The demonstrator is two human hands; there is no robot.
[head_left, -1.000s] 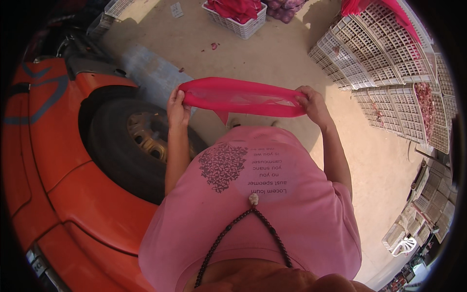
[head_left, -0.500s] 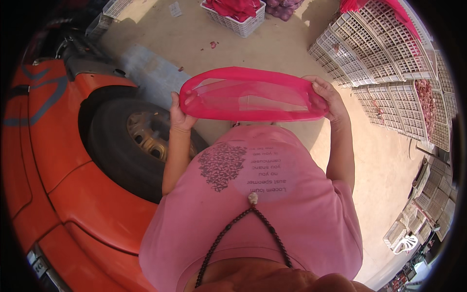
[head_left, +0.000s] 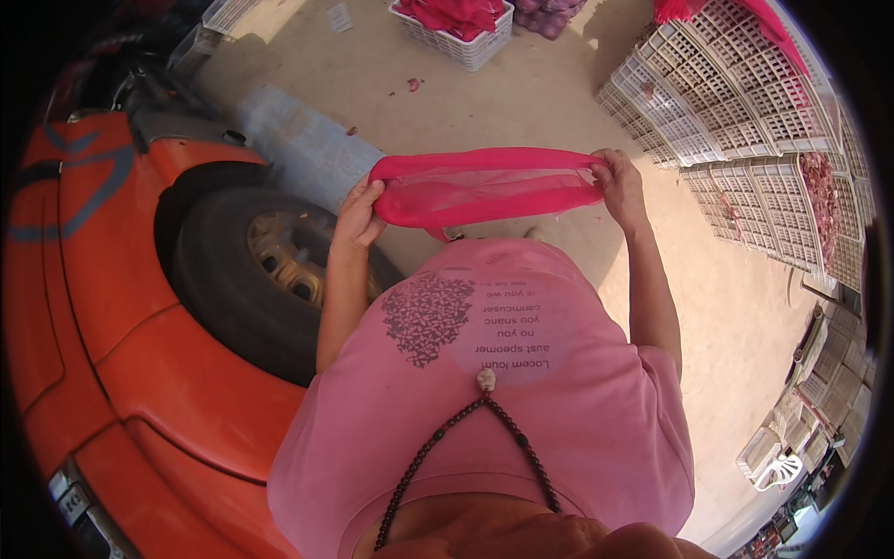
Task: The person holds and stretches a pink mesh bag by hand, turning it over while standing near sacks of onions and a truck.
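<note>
A bright pink mesh bag (head_left: 489, 216) is stretched sideways between my two hands, out in front of my chest. Its mouth gapes toward me, and the thin mesh shows inside the rim. My left hand (head_left: 358, 214) is closed on the bag's left end, thumb on top. At the other end, my right hand (head_left: 618, 184) pinches the rim between thumb and fingers. Some of the fingers of both hands are hidden behind the fabric.
An orange vehicle (head_left: 205, 373) with a large black tyre (head_left: 223, 252) stands close on my left. Stacked white plastic crates (head_left: 717, 84) rise at the right. Ahead are a white basket (head_left: 475, 51) of pink bags and a sack of purple onions (head_left: 549, 17). A bluish board (head_left: 298, 140) lies beyond the tyre.
The bag's opening has become narrower and flatter. My left hand has moved a little right and curled tighter round its end; my right hand has shifted only slightly.
</note>
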